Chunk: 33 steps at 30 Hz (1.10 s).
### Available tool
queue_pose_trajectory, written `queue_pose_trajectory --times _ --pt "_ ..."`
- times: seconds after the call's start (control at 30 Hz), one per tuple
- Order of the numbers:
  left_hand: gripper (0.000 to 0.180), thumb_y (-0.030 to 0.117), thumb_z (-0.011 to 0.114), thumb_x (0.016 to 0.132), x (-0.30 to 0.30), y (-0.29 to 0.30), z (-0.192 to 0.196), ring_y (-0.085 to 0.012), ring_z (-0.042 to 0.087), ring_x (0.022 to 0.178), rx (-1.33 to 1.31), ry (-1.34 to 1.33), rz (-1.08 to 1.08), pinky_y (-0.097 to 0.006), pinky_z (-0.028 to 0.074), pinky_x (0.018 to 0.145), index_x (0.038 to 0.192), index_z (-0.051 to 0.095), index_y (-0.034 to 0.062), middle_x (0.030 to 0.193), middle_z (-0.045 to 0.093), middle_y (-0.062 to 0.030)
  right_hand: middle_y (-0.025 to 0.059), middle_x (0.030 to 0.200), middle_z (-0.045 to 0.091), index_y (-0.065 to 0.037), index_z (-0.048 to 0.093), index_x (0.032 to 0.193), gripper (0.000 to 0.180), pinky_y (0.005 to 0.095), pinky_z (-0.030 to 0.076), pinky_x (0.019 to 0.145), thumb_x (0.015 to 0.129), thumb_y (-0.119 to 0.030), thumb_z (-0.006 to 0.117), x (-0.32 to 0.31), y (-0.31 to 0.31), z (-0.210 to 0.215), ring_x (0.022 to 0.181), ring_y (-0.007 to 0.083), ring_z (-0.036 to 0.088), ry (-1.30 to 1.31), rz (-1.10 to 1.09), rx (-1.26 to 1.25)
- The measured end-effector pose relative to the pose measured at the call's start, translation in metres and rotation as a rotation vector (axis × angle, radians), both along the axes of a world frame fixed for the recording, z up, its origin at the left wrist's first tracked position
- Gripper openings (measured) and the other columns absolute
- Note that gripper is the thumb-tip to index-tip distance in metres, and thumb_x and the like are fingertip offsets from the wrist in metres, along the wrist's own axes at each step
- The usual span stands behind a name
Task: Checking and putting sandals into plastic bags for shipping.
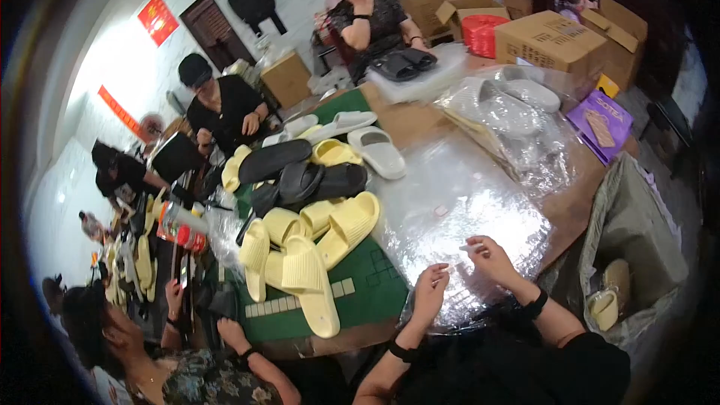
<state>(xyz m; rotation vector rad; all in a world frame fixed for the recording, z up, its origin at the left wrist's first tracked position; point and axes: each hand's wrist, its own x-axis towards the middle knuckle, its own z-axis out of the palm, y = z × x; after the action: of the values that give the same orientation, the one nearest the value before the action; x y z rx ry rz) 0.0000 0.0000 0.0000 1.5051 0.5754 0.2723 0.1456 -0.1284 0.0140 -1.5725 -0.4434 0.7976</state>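
My left hand (430, 291) is over the near edge of a stack of clear plastic bags (480, 202), its fingers pinched together. A pale speck shows at the fingertips, too small to name. To its right, my right hand (493, 259) pinches a small white piece (471, 248), perhaps a sticker, above the shiny bags. A small pale tag (440, 211) shows on the bags beyond my hands. Left of the bags lies a pile of yellow slippers (307, 274), black slippers (300, 180) and grey slippers (377, 151) on a green mat (367, 289).
Bagged grey slippers (517, 101) and a purple package (600, 124) lie at the far right. A lined bin (637, 232) holding slippers stands right of the table. Cardboard boxes (551, 41) stand behind. A co-worker (202, 375) sits close on my left; others sit farther off.
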Motion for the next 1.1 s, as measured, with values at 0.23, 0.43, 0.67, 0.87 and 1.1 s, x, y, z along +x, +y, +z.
queue_pose_trajectory --times 0.23,0.43,0.67,0.87,1.1 --pt "0.026 0.0 0.054 0.089 -0.029 0.041 0.044 -0.0101 0.052 0.092 0.077 -0.143 0.376 -0.023 0.042 0.082 0.115 0.053 0.0008 0.099 0.056 -0.004 0.0126 0.106 0.05 -0.006 0.06 0.113 0.035 0.0358 0.042 0.088 0.082 -0.021 0.063 -0.023 0.013 -0.011 0.102 0.0271 0.048 -0.583 0.219 -0.161" --pt "0.046 -0.007 0.055 0.077 -0.077 0.098 0.065 -0.0312 0.043 0.118 0.663 -0.089 0.884 -0.039 0.034 0.099 0.122 0.048 0.0001 0.124 0.046 -0.0174 0.0121 0.106 0.049 -0.004 0.061 0.109 0.031 0.0333 0.043 0.086 0.083 -0.02 0.064 -0.015 0.014 -0.012 0.102 0.0262 0.049 -0.545 0.268 -0.133" --pt "0.066 -0.004 0.047 0.077 -0.142 0.172 0.007 -0.0401 0.037 0.126 0.712 0.167 1.076 -0.043 0.028 0.106 0.141 0.03 -0.0004 0.136 0.037 -0.027 0.0095 0.107 0.048 -0.004 0.061 0.105 0.023 0.0288 0.046 0.079 0.082 -0.01 0.064 -0.013 0.01 -0.028 0.092 0.0201 0.053 -0.56 0.196 -0.038" --pt "0.068 -0.006 0.046 0.08 -0.132 0.169 0.047 -0.0278 0.055 0.109 0.411 -0.013 0.929 -0.032 0.043 0.091 0.145 0.027 0.003 0.122 0.054 -0.0208 0.0071 0.104 0.047 -0.002 0.06 0.102 0.021 0.0264 0.044 0.076 0.082 -0.006 0.064 -0.012 0.01 -0.034 0.088 0.016 0.051 -0.455 0.208 0.02" --pt "0.077 -0.005 0.059 0.082 -0.133 0.199 0.095 -0.0232 0.056 0.1 -0.072 -0.287 1.12 -0.036 0.05 0.08 0.144 0.016 0.0117 0.117 0.054 -0.0161 0.0061 0.102 0.047 -0.001 0.06 0.101 0.019 0.0261 0.044 0.076 0.083 -0.005 0.063 -0.012 0.009 -0.033 0.087 0.0154 0.052 -0.393 0.195 0.063"
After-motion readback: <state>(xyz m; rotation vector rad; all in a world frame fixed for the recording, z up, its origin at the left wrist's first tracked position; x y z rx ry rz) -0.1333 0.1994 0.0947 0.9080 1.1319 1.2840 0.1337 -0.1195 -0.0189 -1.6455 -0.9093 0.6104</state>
